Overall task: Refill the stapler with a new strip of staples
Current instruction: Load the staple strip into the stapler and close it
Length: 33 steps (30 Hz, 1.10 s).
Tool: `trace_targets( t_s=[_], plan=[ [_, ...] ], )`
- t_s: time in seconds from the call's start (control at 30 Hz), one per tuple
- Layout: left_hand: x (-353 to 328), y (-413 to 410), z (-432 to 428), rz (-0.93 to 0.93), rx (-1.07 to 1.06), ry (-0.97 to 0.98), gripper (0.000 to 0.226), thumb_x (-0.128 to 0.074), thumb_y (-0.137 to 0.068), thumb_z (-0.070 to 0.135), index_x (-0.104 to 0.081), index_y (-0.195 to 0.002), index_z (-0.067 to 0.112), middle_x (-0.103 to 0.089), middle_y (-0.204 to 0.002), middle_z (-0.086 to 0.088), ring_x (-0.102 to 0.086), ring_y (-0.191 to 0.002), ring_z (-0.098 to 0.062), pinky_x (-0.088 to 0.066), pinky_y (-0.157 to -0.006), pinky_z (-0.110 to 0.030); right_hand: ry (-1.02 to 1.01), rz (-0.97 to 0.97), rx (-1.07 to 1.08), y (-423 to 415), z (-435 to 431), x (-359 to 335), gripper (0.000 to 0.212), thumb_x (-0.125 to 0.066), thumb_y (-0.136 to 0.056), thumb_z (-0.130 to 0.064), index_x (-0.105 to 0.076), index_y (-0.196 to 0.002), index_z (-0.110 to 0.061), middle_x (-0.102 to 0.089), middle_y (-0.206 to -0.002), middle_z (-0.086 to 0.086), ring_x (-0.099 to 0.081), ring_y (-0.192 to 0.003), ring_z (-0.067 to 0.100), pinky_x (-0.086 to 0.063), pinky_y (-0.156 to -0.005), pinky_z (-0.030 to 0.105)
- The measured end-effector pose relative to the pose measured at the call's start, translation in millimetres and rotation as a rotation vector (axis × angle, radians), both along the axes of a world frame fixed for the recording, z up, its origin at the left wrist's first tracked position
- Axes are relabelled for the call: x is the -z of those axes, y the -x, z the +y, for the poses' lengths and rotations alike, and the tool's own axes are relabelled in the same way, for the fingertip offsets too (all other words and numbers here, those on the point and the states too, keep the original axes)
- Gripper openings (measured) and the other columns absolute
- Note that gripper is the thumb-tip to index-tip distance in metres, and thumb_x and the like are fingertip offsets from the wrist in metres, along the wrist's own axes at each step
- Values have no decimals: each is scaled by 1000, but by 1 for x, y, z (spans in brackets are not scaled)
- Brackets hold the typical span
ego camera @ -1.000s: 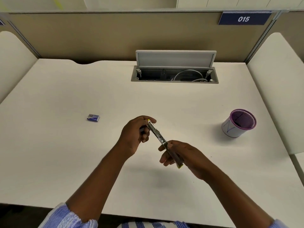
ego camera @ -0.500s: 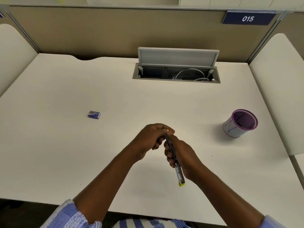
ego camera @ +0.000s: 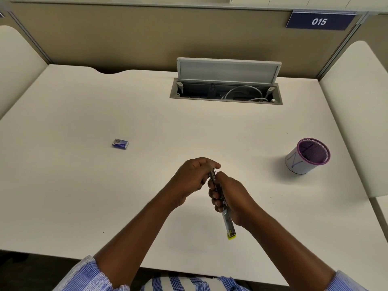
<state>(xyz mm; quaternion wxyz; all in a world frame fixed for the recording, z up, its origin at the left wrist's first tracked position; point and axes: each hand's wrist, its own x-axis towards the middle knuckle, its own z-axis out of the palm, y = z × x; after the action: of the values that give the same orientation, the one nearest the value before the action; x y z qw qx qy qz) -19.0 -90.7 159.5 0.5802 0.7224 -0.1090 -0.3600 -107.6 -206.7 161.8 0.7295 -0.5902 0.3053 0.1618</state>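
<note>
A slim metal stapler (ego camera: 227,223) with a yellow-green end is held above the white desk (ego camera: 105,196), its near end pointing toward me. My right hand (ego camera: 233,196) grips its middle with curled fingers. My left hand (ego camera: 191,179) pinches the stapler's far end, where the two hands meet. A small blue staple box (ego camera: 120,143) lies on the desk to the left, apart from both hands. I cannot tell whether a staple strip is between the fingers.
A purple-rimmed mesh pen cup (ego camera: 307,156) stands at the right. A cable hatch (ego camera: 226,89) with its lid raised sits at the back of the desk. Beige partition walls close in the back and sides.
The stapler has swung from a diagonal to nearly pointing at me, its yellow end dropping lower. My hands have drawn together over its far end.
</note>
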Motion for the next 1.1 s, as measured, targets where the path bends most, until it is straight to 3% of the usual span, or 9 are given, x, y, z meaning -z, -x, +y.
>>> trace_targets(
  t_s=[0.1, 0.27, 0.47, 0.6, 0.7, 0.73, 0.9, 1.0, 1.1],
  plan=[
    [3, 3, 0, -140, -2, -55, 18, -58, -99, 28, -76, -102, 25, -65, -65, 19, -56, -59, 4, -40, -55, -7, -26, 6, -3, 0, 0, -2, 29, -39, -97, -30, -50, -75, -15, -43, -56, -3, -37, -46, 13, -30, -48, 25],
    [6, 6, 2, -255, 17, -136, 22, -54, -101, 26, -73, -111, 31, -75, -99, 10, -64, -90, 4, -45, -72, -6, -75, 16, -14, 1, 0, -2, 26, -39, -96, -27, -50, -76, -14, -45, -59, 0, -39, -48, 13, -32, -50, 26],
    [9, 8, 7, -169, 6, -75, 34, -53, -97, 13, -69, -123, 29, -68, -81, 13, -61, -70, 3, -44, -68, -9, -110, -9, -76, 0, 0, -3, 15, -48, -72, -28, -52, -78, -15, -48, -65, 2, -41, -56, 16, -35, -53, 27],
    [9, 9, 11, -199, 35, -57, 38, -61, -96, 16, -63, -132, 31, -68, -86, 8, -63, -78, -1, -53, -83, -25, -123, -45, -75, 0, -1, -1, 16, -50, -75, -28, -50, -80, -14, -49, -67, 3, -43, -58, 16, -36, -55, 29],
    [11, 7, 14, -216, 50, -59, 39, -64, -96, 18, -62, -132, 33, -65, -97, -19, -60, -84, -12, -53, -90, -38, -120, -64, -90, 0, -1, -2, 19, -51, -75, -29, -49, -83, -12, -50, -69, 3, -45, -59, 16, -37, -56, 29],
    [13, 6, 14, -216, 51, -57, 39, -65, -96, 19, -62, -132, 34, -62, -93, -21, -57, -82, -14, -53, -88, -39, -119, -68, -92, 0, -1, -2, 21, -52, -75, -29, -49, -85, -11, -51, -69, 3, -45, -59, 16, -38, -56, 29],
    [20, 6, 17, -228, 45, -85, 39, -64, -95, 22, -60, -131, 36, -51, -70, 11, -50, -65, -3, -45, -68, -22, -173, -80, -48, 1, -2, -2, 17, -55, -84, -27, -55, -85, -10, -54, -69, 4, -48, -61, 18, -40, -58, 32],
    [24, 8, 17, -176, 21, -108, 32, -63, -96, 25, -61, -126, 36, -56, -74, 4, -54, -67, -4, -46, -70, -26, -199, -80, -13, 1, -2, -1, 20, -52, -98, -23, -58, -85, -9, -54, -70, 6, -49, -62, 19, -41, -59, 32],
    [26, 12, 15, -20, -15, -45, 23, -61, -97, 36, -67, -118, 31, -53, -72, 1, -47, -58, -5, -38, -60, -24, -233, -69, 2, 1, -2, 1, 19, -51, -98, -22, -59, -86, -9, -55, -71, 6, -50, -62, 19, -42, -59, 32]
  ],
)
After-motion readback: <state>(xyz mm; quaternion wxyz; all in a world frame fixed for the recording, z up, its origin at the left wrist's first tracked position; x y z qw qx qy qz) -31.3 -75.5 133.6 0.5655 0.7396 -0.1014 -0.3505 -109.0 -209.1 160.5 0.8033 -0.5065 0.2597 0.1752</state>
